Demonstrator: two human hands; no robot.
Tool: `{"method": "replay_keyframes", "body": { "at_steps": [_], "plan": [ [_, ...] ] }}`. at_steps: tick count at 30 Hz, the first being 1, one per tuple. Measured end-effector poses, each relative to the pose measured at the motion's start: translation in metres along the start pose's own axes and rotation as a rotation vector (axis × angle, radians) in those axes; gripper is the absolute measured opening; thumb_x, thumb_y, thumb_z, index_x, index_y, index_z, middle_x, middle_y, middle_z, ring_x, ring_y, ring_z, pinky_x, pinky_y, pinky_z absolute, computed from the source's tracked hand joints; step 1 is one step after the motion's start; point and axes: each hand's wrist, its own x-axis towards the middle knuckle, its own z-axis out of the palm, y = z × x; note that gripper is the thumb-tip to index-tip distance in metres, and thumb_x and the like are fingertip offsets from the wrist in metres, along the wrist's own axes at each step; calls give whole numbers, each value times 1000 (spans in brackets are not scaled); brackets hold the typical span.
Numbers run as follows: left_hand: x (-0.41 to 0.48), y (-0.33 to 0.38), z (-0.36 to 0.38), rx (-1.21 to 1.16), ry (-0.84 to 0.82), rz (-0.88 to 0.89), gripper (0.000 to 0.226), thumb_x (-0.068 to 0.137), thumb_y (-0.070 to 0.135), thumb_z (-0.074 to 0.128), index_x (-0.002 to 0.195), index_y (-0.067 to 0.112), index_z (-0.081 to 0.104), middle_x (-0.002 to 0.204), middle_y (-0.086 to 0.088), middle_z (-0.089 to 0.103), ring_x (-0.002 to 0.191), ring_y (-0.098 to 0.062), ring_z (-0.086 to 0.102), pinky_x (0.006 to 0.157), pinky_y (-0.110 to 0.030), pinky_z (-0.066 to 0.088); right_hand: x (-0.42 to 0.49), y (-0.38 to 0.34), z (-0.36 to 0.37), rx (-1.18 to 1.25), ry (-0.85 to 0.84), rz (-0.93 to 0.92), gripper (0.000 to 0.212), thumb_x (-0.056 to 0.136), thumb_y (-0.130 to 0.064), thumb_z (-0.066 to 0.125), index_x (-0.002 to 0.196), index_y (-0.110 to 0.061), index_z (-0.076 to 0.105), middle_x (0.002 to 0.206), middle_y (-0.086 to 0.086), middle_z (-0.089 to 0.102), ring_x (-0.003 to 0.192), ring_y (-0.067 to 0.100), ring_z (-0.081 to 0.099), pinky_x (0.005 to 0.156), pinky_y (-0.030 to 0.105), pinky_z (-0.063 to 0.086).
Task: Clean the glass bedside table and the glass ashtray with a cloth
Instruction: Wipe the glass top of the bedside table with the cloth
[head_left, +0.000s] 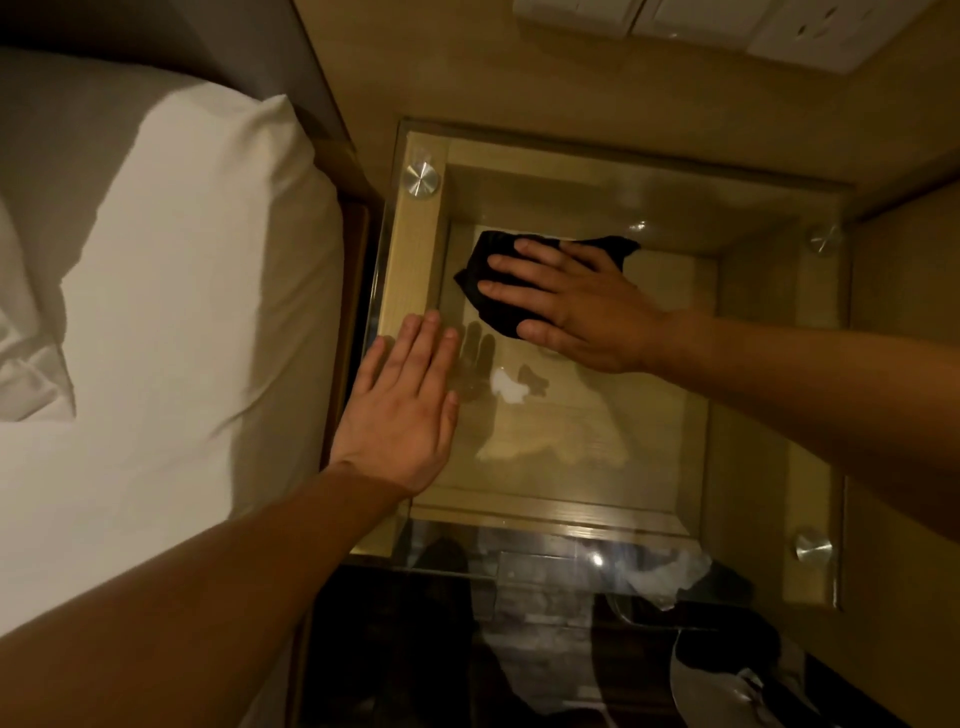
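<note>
The dark cloth (498, 291) lies bunched on the far middle of the glass bedside table (769, 519), pinned flat under the right hand (582, 306), whose fingers are spread and point left across it. The left hand (405, 410) rests open and flat at the table's left edge, just beside the bed (156, 312); it holds nothing. No ashtray shows, so the unwiped near glass probably comes next, toward the person from the cloth.

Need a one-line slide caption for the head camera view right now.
Right hand presses a black cloth flat on the glass bedside table while the left hand rests flat near its bed-side edge.
</note>
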Motion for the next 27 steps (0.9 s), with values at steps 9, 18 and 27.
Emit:
{"method": "replay_keyframes", "body": {
  "at_steps": [9, 18, 27],
  "plan": [
    [-1, -2, -1, 9, 14, 18, 64, 109, 41, 19, 165, 11, 19, 174, -12, 15, 162, -23, 6, 130, -49, 10, -43, -45, 17, -20, -48, -57, 57, 107, -52, 24, 162, -40, 21, 172, -10, 15, 160, 18, 4, 125, 46, 7],
    [-2, 2, -8, 21, 8, 8, 63, 109, 37, 24, 166, 13, 15, 175, -11, 12, 162, -24, 4, 131, -48, 8, -83, -75, 43, -70, 2, -111, 54, 108, -51, 29, 161, -40, 25, 171, -9, 23, 160, 21, 12, 124, 47, 12],
    [-2, 2, -10, 12, 24, 7, 62, 110, 41, 23, 166, 15, 17, 175, -11, 15, 162, -25, 8, 130, -48, 8, -118, -107, 72, -129, 49, -154, 56, 108, -52, 31, 162, -38, 23, 171, -6, 24, 159, 23, 18, 121, 50, 21]
  ]
}}
